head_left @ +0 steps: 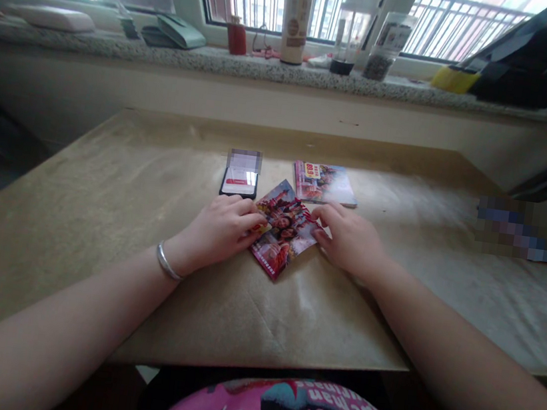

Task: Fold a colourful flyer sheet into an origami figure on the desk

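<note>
Glossy red-and-purple flat piece of printed paper or thin card (284,233) lies turned cornerwise, low over the tan, smooth-topped table (75,219), between the person's two hands. The step in hand appears to be steadying or turning this piece from both sides; whether it is one sheet or a closed packet cannot be told. As a judgement, the next move calls for a light grip on both edges, so that it neither bends nor slips.

The left hand (220,226) comes in palm down with its fingers curled, thumb and fingertips closed on the piece's left edge; a silver metal bangle (168,262) circles its wrist. The right hand (350,238) pinches the right corner narrowly between thumb and bent forefinger. Both forearms slant inward from the near side.

Just beyond the left hand lies a dark-edged smartphone with a lit screen (239,182); beyond the right, a similarly printed flat rectangular item with a yellow label (329,185).
</note>
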`<state>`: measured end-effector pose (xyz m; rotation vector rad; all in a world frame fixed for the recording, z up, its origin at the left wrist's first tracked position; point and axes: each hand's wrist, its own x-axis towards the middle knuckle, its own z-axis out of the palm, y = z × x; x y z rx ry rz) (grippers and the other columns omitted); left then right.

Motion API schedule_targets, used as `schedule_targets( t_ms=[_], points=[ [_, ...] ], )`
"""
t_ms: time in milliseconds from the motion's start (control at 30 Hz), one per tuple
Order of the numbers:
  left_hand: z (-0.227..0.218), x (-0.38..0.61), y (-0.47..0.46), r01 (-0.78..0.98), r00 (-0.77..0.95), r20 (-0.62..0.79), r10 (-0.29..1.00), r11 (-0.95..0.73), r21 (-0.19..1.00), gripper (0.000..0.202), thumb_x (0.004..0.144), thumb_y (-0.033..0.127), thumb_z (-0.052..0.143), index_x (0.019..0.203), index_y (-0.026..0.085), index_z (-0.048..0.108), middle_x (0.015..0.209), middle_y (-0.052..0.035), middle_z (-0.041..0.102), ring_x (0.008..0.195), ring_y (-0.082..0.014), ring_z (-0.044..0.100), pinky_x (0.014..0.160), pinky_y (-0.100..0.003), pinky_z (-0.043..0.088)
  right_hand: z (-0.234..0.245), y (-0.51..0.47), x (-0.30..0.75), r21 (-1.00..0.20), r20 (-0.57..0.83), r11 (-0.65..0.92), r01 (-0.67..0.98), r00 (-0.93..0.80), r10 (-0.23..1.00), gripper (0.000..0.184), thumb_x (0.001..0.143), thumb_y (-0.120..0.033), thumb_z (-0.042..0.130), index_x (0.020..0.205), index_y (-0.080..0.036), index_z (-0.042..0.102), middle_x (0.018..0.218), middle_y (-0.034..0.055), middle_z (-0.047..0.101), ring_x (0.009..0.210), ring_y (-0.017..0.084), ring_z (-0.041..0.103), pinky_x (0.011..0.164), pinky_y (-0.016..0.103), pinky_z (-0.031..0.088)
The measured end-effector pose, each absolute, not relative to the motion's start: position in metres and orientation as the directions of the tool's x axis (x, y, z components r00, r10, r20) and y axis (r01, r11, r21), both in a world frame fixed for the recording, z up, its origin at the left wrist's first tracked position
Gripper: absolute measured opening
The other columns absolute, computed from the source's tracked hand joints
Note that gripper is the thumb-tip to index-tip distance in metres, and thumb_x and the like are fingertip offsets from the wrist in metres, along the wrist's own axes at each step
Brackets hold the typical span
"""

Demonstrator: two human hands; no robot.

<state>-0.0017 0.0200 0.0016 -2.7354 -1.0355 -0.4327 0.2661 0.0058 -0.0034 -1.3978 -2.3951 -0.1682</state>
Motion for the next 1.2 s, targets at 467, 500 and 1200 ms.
schedule_targets(
  t_ms=[467, 500, 1200],
  points=[
    [-0.008, 0.0, 0.021, 0.544, 0.823, 0.13, 0.552, -0.834, 0.098, 0.047, 0.097, 0.037, 0.044, 0.14, 0.019, 0.045, 0.149, -0.0059, 0.041, 0.141, -0.0256, 0.033, 0.116, -0.045, 0.03, -0.004, 0.007, 0.263, -0.082, 0.219, 0.807, 0.585, -0.779, 0.587, 0.036, 0.092, -0.025, 0.05, 0.126, -0.023, 0.062, 0.131, 0.0043, 0.062, 0.115, 0.023, 0.057, 0.098, 0.04, 0.048],
    [-0.008, 0.0, 0.021, 0.559, 0.819, 0.084, 0.568, -0.822, 0.109, 0.052, 0.096, 0.04, 0.045, 0.144, 0.019, 0.04, 0.152, -0.0064, 0.036, 0.143, -0.0261, 0.029, 0.118, -0.045, 0.027, -0.003, 0.007, 0.264, -0.1, 0.208, 0.809, 0.58, -0.783, 0.587, 0.037, 0.092, -0.027, 0.051, 0.127, -0.023, 0.061, 0.132, 0.0047, 0.061, 0.116, 0.023, 0.057, 0.099, 0.041, 0.047],
    [0.007, 0.003, 0.005, 0.498, 0.859, 0.091, 0.504, -0.863, 0.084, 0.076, 0.077, 0.063, 0.064, 0.138, 0.022, 0.048, 0.146, -0.0116, 0.045, 0.133, -0.0307, 0.043, 0.111, -0.047, 0.033, 0.004, 0.003, 0.269, 0.034, 0.224, 0.842, 0.538, -0.825, 0.518, 0.024, 0.095, -0.028, 0.049, 0.093, -0.022, 0.072, 0.098, 0.0024, 0.075, 0.082, 0.016, 0.068, 0.072, 0.03, 0.047]
  ],
)
